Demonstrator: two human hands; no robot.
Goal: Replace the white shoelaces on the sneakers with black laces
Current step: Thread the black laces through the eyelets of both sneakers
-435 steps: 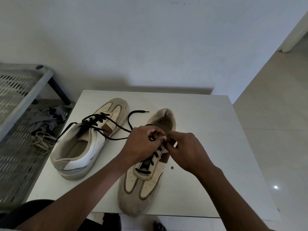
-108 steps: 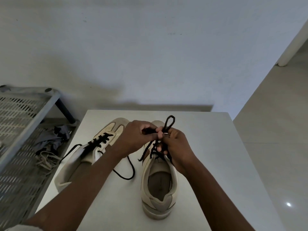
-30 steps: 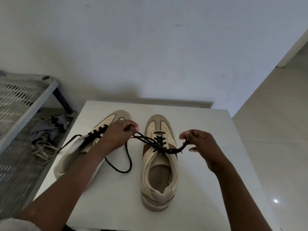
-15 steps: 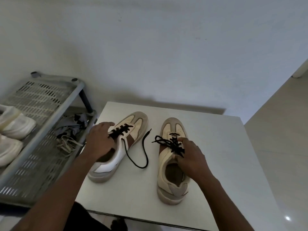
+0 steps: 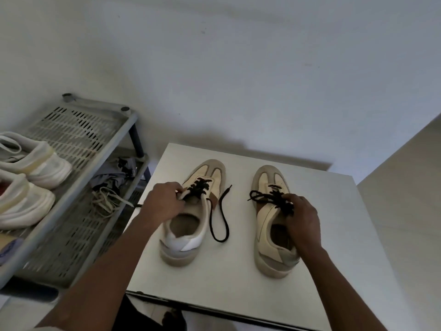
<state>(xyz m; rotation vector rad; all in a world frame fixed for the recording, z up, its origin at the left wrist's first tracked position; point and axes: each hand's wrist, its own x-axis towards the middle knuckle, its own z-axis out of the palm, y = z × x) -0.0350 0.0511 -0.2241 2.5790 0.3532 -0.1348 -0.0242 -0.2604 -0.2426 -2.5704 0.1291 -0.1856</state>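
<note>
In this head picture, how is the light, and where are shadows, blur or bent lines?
Head view: the light is dim and soft, with no glare on the table; it throws a dark shadow on the wall behind it. Head view, left edge: the white shoes on the rack look slightly blurred and stretched by the wide lens.

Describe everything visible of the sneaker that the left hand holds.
The sneaker is a beige and cream shoe with a tan toe, a brown side patch, a white heel panel and a thick pale sole. It stands upright on the white table, toe toward the wall. Its black lace is threaded but untied, one end lying loose on the table. The left hand grips it at the tongue.
</note>
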